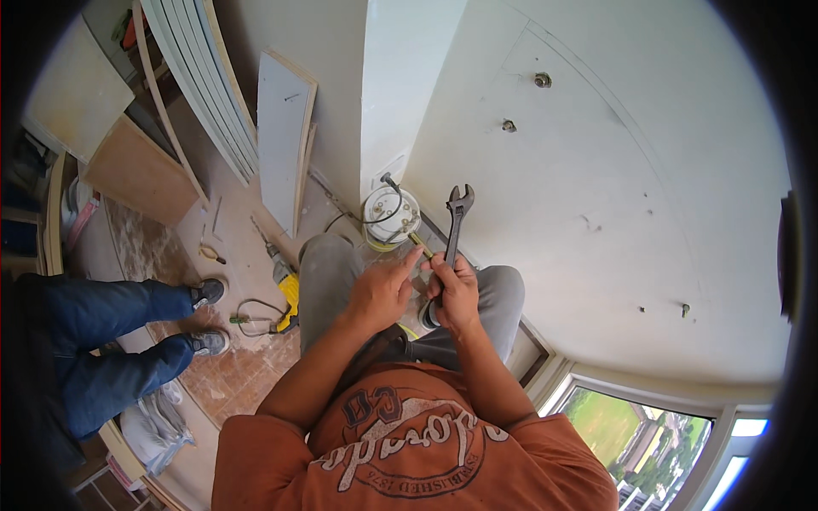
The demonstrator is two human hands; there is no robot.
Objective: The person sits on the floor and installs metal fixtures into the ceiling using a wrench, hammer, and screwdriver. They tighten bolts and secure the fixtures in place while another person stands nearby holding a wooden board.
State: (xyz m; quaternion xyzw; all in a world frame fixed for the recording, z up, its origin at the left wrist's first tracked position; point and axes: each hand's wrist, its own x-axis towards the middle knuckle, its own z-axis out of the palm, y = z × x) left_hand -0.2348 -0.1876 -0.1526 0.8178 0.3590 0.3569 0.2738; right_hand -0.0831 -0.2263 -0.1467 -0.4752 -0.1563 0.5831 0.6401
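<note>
My right hand (pixel 456 289) is closed around the handle of a dark adjustable wrench (pixel 458 217), its jaws pointing up and away from me. A thin brass-coloured rod (pixel 422 244) slants between my hands; its lower end reaches my right thumb and fingers. My left hand (pixel 382 291) is beside it, index finger stretched to the rod and the other fingers curled together, partly hidden. Faint pale strands show near the left fingers. Just beyond, a white round bucket lid (pixel 392 223) carries several small brass-coloured fittings and a dark hose (pixel 399 200).
A yellow drill (pixel 288 298) with a cord lies on the floor to my left. Another person's legs (pixel 128 315) are farther left. Boards (pixel 285 140) lean on the wall. Pipe outlets (pixel 543 80) stick out of the white wall at right; a window (pixel 635 443) is at lower right.
</note>
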